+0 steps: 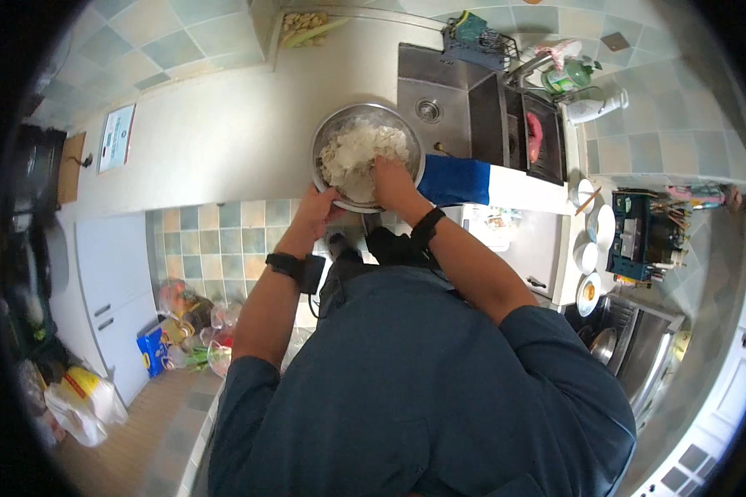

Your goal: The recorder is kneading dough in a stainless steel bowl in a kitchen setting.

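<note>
A round metal bowl (pixel 421 152) stands at the counter's front edge, beside the sink. It holds a pale, crumbly flour mixture (pixel 357 149), with loose white powder on top. My left hand (pixel 318 211) grips the near left rim, thumb at the edge and fingers lower down. My right hand (pixel 396 183) reaches over the near right rim into the mixture. Its fingertips are buried there, so their grip is hidden. Just right of the bowl, a blue cloth (pixel 455 179) drapes over the counter edge.
A steel sink (pixel 482 118) with a faucet (pixel 528 69) lies to the right. Ginger-like pieces and a green stalk (pixel 316 32) rest at the back. Plates and bowls (pixel 587 258) line the right counter. Grocery bags (pixel 193 323) sit low at the left.
</note>
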Demonstrator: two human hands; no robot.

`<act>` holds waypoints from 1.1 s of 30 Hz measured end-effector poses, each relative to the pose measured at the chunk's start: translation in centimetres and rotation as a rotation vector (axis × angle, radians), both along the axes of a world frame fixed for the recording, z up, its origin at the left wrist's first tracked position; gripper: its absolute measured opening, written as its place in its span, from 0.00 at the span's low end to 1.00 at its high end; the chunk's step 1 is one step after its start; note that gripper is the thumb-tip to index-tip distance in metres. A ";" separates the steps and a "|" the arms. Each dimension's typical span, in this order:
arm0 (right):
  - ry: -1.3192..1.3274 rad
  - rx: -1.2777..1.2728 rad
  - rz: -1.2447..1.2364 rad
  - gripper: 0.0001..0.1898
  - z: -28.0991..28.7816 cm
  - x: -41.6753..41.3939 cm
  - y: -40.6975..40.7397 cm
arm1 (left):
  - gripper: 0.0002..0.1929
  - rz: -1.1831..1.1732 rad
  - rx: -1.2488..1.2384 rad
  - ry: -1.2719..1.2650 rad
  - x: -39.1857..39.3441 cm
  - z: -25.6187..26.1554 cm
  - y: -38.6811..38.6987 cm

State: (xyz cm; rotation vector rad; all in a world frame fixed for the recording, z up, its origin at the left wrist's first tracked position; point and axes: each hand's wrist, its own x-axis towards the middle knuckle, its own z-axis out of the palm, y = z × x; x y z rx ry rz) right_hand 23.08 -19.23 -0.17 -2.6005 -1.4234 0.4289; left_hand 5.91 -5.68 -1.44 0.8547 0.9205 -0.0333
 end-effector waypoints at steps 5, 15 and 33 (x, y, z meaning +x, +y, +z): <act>-0.139 0.038 -0.025 0.24 3.7 -0.2 -1.4 | 0.20 0.040 0.007 -0.031 0.3 -0.1 -2.6; -0.124 -0.033 -0.202 0.31 4.6 12.4 -11.4 | 0.24 -0.119 0.033 -0.093 13.6 3.4 -10.7; 0.002 0.034 -0.598 0.21 1.2 50.1 -42.1 | 0.19 -0.158 -0.135 -0.037 54.6 1.0 -43.1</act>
